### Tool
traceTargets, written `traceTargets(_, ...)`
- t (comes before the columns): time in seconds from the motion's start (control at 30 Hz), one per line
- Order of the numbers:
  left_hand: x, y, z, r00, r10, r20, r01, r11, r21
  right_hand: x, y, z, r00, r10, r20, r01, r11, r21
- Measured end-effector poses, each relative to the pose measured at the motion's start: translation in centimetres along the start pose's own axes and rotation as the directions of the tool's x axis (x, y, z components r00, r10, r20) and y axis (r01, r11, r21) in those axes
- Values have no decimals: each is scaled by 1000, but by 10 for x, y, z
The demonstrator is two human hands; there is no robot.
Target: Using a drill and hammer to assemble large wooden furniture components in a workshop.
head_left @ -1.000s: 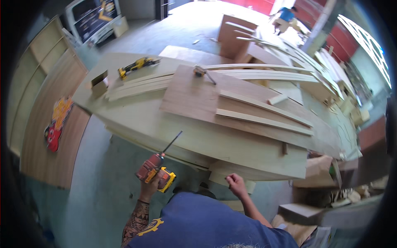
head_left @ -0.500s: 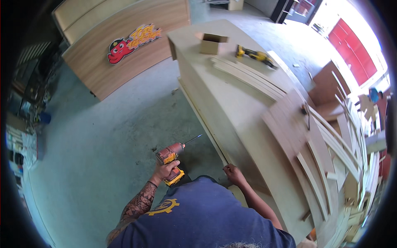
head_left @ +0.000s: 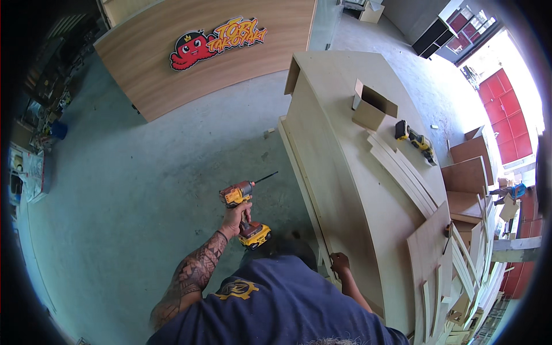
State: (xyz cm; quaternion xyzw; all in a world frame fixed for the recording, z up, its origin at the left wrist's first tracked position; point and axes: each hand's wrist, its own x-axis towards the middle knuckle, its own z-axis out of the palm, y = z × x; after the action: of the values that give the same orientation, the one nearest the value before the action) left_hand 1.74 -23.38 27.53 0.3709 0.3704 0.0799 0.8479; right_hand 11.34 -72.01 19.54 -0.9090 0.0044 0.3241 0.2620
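My left hand [head_left: 234, 221] is wrapped round the grip of a yellow and reddish-brown cordless driver [head_left: 238, 194], held over the floor left of the counter. Its long thin bit [head_left: 265, 177] points right toward the counter and is apart from it. A plywood counter [head_left: 328, 135] with a curved top edge lies on my right. My right hand [head_left: 340, 263] is closed at the wooden ledge [head_left: 308, 194] along the counter's lower side. Whatever its fingers hold, if anything, is too small to make out.
On the counter top are an open cardboard box [head_left: 370, 113], a second yellow and black power tool [head_left: 415, 140] and thin wooden strips [head_left: 402, 172]. A brown plywood sheet [head_left: 422, 247] and offcuts lie nearer on the right. A wood-faced panel [head_left: 141, 75] with a red cartoon sign stands at the far left.
The view has shifted, with the counter now farther right. The driver has tilted in my left hand's grip, its battery now lower right. My right hand stays closed at the ledge.
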Motion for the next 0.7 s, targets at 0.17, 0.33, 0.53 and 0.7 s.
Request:
traceTargets(0.17,95,30,4,984,-155,-87,155,988,-7,21,-62,9,952,297,79,-305,877,371)
traceTargets(0.33,178,64,38,962,-222,-157,231,972,44,124,-71,38,966,218,142,-258,873,413)
traceTargets(0.53,275,90,24,940,-265,-214,278,960,32,251,-203,75,867,367,337,-495,564,661)
traceTargets(0.7,393,53,-12,918,-333,-217,336,942,-26,336,-253,130,861,336,382,-509,542,669)
